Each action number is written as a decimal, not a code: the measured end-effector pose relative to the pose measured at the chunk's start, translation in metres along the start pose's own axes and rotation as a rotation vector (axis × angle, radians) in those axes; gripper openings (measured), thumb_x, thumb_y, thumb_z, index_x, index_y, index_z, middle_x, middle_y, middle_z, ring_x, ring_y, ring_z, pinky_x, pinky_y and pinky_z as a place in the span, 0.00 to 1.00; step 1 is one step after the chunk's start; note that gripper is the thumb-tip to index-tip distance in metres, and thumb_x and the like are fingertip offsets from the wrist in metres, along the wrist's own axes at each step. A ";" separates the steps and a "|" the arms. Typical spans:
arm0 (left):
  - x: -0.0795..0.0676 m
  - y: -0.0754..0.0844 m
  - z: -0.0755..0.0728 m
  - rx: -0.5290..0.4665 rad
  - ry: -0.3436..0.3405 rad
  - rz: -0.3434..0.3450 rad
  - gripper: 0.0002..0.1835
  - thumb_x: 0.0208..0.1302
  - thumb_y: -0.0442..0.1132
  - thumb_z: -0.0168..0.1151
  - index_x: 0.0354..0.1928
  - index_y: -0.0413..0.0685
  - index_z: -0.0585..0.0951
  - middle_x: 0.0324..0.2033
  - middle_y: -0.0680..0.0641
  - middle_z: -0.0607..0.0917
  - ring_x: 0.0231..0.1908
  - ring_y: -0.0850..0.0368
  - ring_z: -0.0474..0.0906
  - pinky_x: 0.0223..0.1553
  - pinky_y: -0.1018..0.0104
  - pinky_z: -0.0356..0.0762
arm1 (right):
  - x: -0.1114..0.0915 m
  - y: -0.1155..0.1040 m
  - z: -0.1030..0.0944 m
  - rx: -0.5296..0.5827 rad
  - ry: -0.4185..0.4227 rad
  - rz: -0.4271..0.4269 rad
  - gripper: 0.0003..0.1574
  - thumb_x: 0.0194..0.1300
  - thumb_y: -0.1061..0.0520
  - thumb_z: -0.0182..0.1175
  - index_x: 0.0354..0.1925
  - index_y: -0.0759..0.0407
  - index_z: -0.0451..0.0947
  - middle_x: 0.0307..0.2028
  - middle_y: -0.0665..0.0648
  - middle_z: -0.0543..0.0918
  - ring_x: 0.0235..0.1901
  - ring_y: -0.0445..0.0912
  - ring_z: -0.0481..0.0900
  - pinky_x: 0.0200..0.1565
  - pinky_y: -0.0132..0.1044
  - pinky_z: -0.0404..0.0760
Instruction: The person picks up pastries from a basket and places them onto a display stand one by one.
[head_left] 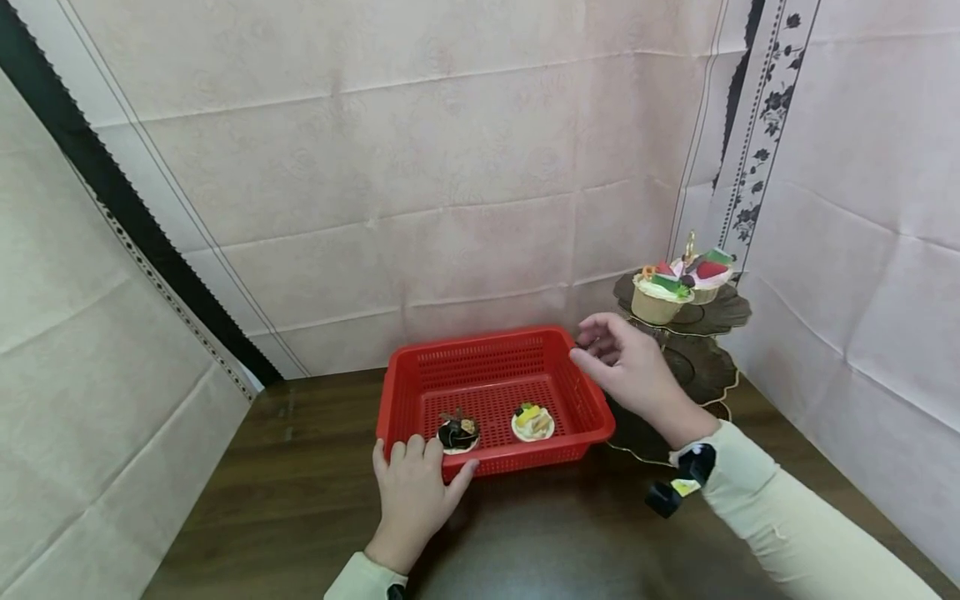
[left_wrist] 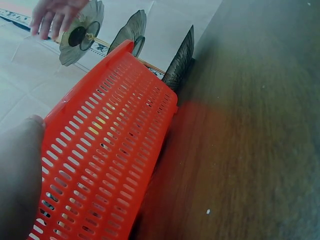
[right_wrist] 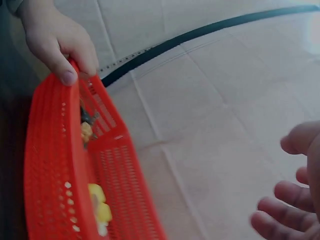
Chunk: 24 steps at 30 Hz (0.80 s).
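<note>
A red perforated plastic basket (head_left: 525, 459) sits on the table. My left hand (head_left: 411, 492) grips its front rim near the left corner, fingers over the edge and thumb on the outside, as the right wrist view shows. Inside lie a dark-topped toy cupcake (head_left: 459, 433) and a cream one with yellow pieces (head_left: 533, 423). My right hand (head_left: 636, 367) hovers by the basket's right end, beside the tiered stand (head_left: 723, 312). Its fingers are loosely bent, and the right wrist view shows nothing in them.
On the stand's top tier are a fruit-topped cupcake (head_left: 656, 302) and a pinkish one (head_left: 708, 279) behind it. Lower tiers are partly hidden by my right arm. Cloth-covered walls (head_left: 465, 183) enclose the brown wooden table (head_left: 285, 500) at the back and sides.
</note>
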<state>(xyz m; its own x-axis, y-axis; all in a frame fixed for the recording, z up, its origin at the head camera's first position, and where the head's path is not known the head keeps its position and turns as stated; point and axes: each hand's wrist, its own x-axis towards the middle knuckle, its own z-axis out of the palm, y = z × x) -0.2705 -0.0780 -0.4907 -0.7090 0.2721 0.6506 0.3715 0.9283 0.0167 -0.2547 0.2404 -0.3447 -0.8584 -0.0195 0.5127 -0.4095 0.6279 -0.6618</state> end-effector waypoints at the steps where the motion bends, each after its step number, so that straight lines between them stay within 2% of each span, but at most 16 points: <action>1: 0.000 0.000 0.000 -0.003 -0.004 -0.003 0.34 0.59 0.73 0.58 0.35 0.46 0.82 0.32 0.43 0.81 0.37 0.42 0.76 0.62 0.26 0.56 | 0.002 0.003 0.006 0.028 -0.037 0.021 0.24 0.66 0.53 0.68 0.56 0.56 0.73 0.48 0.58 0.83 0.44 0.49 0.83 0.46 0.46 0.84; 4: 0.001 0.000 -0.001 -0.005 -0.014 -0.008 0.34 0.59 0.73 0.59 0.35 0.45 0.82 0.32 0.42 0.81 0.37 0.41 0.76 0.62 0.26 0.55 | 0.008 0.013 0.024 0.082 -0.151 0.092 0.31 0.65 0.50 0.69 0.61 0.55 0.71 0.53 0.59 0.81 0.51 0.53 0.82 0.52 0.52 0.82; 7: 0.001 0.000 -0.001 0.000 -0.012 -0.005 0.34 0.60 0.73 0.58 0.35 0.45 0.82 0.32 0.43 0.81 0.37 0.42 0.76 0.62 0.26 0.56 | 0.013 0.024 0.042 0.088 -0.245 0.155 0.39 0.63 0.48 0.71 0.67 0.55 0.67 0.59 0.60 0.78 0.58 0.56 0.79 0.57 0.55 0.78; 10: 0.001 -0.001 0.000 0.002 -0.002 0.002 0.34 0.60 0.73 0.58 0.35 0.46 0.82 0.32 0.43 0.81 0.37 0.42 0.76 0.61 0.26 0.58 | 0.015 0.032 0.059 0.061 -0.312 0.206 0.48 0.61 0.45 0.73 0.71 0.54 0.63 0.65 0.61 0.74 0.64 0.58 0.74 0.61 0.57 0.75; 14: 0.000 -0.002 0.001 -0.001 0.001 0.004 0.34 0.60 0.73 0.57 0.35 0.45 0.82 0.31 0.43 0.80 0.36 0.42 0.76 0.61 0.26 0.58 | 0.016 0.039 0.080 0.002 -0.387 0.232 0.57 0.58 0.41 0.74 0.76 0.56 0.57 0.70 0.63 0.68 0.69 0.59 0.68 0.66 0.58 0.69; 19: -0.001 -0.001 0.000 0.000 -0.017 -0.004 0.34 0.61 0.72 0.56 0.36 0.45 0.82 0.32 0.43 0.81 0.37 0.42 0.76 0.62 0.27 0.56 | 0.016 0.044 0.100 -0.067 -0.482 0.302 0.64 0.54 0.39 0.76 0.77 0.57 0.54 0.70 0.61 0.68 0.67 0.55 0.68 0.67 0.59 0.67; 24: 0.000 -0.001 0.000 -0.002 -0.014 -0.003 0.34 0.61 0.72 0.56 0.36 0.46 0.82 0.32 0.43 0.81 0.37 0.42 0.76 0.62 0.27 0.55 | 0.017 0.045 0.106 -0.072 -0.579 0.321 0.64 0.50 0.41 0.79 0.75 0.56 0.57 0.64 0.58 0.73 0.60 0.52 0.72 0.66 0.57 0.68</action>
<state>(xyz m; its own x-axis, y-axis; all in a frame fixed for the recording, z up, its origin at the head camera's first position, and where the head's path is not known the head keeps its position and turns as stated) -0.2703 -0.0791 -0.4907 -0.7183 0.2730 0.6399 0.3706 0.9286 0.0199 -0.3209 0.1861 -0.4237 -0.9698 -0.2252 -0.0936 -0.1017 0.7224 -0.6840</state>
